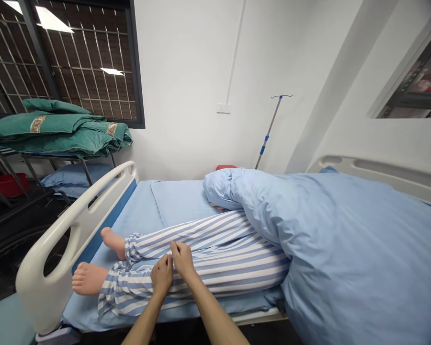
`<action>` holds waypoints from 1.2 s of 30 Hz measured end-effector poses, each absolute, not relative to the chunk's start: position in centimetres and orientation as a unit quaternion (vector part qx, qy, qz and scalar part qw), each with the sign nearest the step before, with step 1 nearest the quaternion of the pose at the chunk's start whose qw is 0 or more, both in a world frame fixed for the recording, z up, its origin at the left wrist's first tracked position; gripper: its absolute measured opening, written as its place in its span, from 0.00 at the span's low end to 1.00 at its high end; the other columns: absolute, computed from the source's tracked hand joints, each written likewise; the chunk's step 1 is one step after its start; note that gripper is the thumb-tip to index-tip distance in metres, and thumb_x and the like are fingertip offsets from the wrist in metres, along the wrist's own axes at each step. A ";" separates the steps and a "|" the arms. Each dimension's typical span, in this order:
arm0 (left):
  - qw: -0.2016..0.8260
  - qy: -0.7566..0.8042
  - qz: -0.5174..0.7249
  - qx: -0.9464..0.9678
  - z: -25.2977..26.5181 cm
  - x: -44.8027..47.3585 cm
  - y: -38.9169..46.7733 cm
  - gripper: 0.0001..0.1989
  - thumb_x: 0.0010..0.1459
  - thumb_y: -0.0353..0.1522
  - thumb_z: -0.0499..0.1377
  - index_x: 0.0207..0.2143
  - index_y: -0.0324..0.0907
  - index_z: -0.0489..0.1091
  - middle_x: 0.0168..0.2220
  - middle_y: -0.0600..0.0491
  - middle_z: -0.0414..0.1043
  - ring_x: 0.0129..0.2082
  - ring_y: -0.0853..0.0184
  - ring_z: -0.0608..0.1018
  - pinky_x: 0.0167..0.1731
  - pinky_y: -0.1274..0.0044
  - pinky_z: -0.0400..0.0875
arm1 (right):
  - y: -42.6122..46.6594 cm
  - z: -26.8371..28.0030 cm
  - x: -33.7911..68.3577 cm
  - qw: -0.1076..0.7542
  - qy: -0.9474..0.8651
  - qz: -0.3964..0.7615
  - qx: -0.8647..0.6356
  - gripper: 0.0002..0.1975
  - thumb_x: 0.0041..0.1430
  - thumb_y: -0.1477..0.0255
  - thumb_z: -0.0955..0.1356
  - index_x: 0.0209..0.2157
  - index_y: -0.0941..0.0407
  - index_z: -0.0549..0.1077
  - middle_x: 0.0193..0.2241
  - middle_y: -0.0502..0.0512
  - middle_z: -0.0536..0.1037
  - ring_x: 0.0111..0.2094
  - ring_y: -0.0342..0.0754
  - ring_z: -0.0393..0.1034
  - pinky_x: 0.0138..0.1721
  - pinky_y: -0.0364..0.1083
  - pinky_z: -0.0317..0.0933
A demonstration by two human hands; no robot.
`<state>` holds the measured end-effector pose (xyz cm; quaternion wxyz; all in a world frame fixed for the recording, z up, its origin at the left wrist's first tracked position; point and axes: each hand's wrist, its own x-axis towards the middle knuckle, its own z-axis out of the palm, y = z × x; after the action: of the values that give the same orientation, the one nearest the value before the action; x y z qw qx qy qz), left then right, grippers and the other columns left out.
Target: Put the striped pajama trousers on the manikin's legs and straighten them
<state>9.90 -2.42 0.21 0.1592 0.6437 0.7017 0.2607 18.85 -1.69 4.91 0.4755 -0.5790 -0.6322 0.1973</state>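
A figure in blue-and-white striped trousers [237, 268] lies on the bed, its smooth, doll-like bare feet [89, 279] pointing left. Over the lower legs, my left hand [162, 276] is closed, fingers curled inward. Beside it, slightly farther and to the right, my right hand [182, 258] is closed too, and the two nearly touch. Whether either one pinches the trouser cloth or anything else is hidden by the fingers. A light blue quilt [345, 249] is folded back toward the right, covering the figure from the thighs up. Part of a hand [217, 206] shows under the quilt's edge.
A cream footboard [57, 239] closes the bed's left end; a headboard [388, 175] stands far right. Behind the bed rises an IV pole [269, 132]. Green folded bedding [57, 128] lies on a rack by the barred window, with a red basin [7, 185] below.
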 end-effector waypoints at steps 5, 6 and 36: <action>0.163 0.696 0.265 0.647 -0.3 9.9 -2.3 0.14 0.60 0.35 0.45 0.31 0.43 0.69 0.33 0.50 0.75 0.31 0.67 0.72 0.27 0.78 0.51 | -2.2 1.8 18.5 0.439 -0.628 0.167 -0.621 0.24 0.61 0.64 0.55 0.16 0.56 0.67 0.15 0.51 0.69 0.19 0.41 0.59 0.23 0.43 0.42; 0.161 0.697 0.265 0.647 -0.4 9.9 -2.3 0.14 0.60 0.35 0.45 0.31 0.43 0.69 0.33 0.50 0.75 0.32 0.67 0.72 0.27 0.79 0.51 | -2.2 1.2 18.4 0.438 -0.622 0.159 -0.629 0.24 0.62 0.64 0.55 0.17 0.56 0.68 0.16 0.52 0.70 0.19 0.41 0.60 0.24 0.43 0.42; 0.235 0.637 0.372 0.632 -0.7 12.4 0.0 0.12 0.55 0.34 0.49 0.28 0.41 0.70 0.25 0.49 0.72 0.28 0.65 0.73 0.30 0.77 0.64 | -1.8 0.7 19.3 0.525 -0.523 0.178 -0.648 0.21 0.61 0.66 0.55 0.20 0.55 0.68 0.18 0.52 0.72 0.20 0.43 0.61 0.23 0.42 0.46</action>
<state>12.42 0.04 -0.68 0.2353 0.6325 0.6371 0.3724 19.29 -1.80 0.73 0.5246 -0.6476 -0.5233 0.1778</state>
